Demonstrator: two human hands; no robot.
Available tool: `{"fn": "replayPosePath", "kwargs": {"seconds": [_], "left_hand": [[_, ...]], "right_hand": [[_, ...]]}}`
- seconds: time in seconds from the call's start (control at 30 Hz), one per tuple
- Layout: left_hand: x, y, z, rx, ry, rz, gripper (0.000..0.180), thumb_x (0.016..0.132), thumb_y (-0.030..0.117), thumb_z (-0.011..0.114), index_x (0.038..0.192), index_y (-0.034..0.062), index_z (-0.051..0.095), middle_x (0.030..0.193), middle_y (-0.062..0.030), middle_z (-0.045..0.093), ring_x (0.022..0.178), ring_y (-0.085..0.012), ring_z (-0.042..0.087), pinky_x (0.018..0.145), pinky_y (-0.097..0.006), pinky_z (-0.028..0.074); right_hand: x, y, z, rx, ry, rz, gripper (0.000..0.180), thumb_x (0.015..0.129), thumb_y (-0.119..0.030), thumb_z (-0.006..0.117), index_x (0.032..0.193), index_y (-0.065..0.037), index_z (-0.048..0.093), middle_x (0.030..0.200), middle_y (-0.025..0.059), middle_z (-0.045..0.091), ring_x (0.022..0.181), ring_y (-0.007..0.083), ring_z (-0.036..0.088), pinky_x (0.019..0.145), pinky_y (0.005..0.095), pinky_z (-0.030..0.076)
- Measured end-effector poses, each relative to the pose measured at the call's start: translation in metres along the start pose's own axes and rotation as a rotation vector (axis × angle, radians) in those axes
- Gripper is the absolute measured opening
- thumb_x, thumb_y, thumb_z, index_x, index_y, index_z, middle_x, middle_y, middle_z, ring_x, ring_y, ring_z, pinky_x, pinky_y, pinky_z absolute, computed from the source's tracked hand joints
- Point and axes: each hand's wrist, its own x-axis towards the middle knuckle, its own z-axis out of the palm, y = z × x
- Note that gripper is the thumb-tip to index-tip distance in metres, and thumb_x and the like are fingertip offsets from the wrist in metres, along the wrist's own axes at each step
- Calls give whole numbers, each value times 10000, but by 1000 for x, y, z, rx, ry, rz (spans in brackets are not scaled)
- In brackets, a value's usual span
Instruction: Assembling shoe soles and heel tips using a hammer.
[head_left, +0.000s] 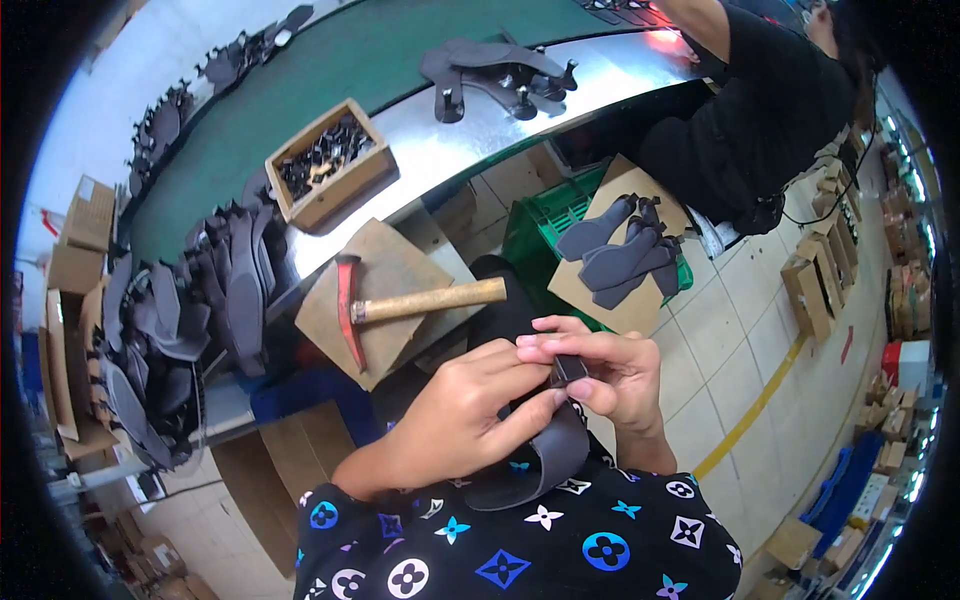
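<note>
Close to my body I hold a dark heeled shoe sole, its curved part lying against my patterned shirt. The fingers of my left hand are closed around it. My right hand pinches the small black block-shaped heel end, with thumb below and fingers above. Fingertips of both hands meet there, so part of the heel is hidden. I cannot tell whether a separate small piece is between them. Just beyond my left hand, a hammer with a red head and wooden handle rests on a worn board.
A wooden box of small black parts stands on the metal bench edge. Heeled soles lie beyond it, and more soles crowd the left. Grey soles lie on cardboard over a green crate. A co-worker sits at far right.
</note>
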Motion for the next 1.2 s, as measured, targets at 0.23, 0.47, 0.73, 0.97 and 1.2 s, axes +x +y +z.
{"fn": "replayPosePath", "kwargs": {"seconds": [0.23,0.47,0.73,0.97,1.2], "left_hand": [[32,-5,14,73,-27,-13,166,881,127,665,889,-39,670,826,-169,645,764,-344,613,699,-410,503],[81,-34,33,281,178,122,198,905,130,622,1016,-28,667,940,-194,681,885,-363,659,787,-436,530],[97,-67,34,458,283,0,762,971,349,627,1522,-45,275,1557,-271,334,1459,-376,324,1163,-391,305],[14,-47,-23,317,450,-198,520,1016,256,556,1423,-52,459,1507,-256,428,1397,-375,434,1164,-401,299],[-27,-35,-57,387,702,-194,399,1017,173,560,1330,-74,541,1423,-255,526,1312,-303,538,1048,-370,456]], "right_hand": [[-8,5,-18,170,196,164,375,843,16,584,1202,106,643,1139,213,711,1078,217,679,1016,360,496],[-13,10,-44,365,392,260,498,965,-142,649,1396,55,495,1294,121,637,1136,151,613,985,286,494],[-31,110,-128,81,573,336,508,915,-73,706,1359,44,490,1086,64,659,946,105,615,898,236,487],[51,204,-230,-867,682,335,603,921,-353,696,1288,94,524,1098,313,641,1029,397,649,875,433,518],[289,167,-230,-1211,516,-124,362,880,-251,692,1101,21,603,1068,221,620,953,416,632,830,464,515]]}}
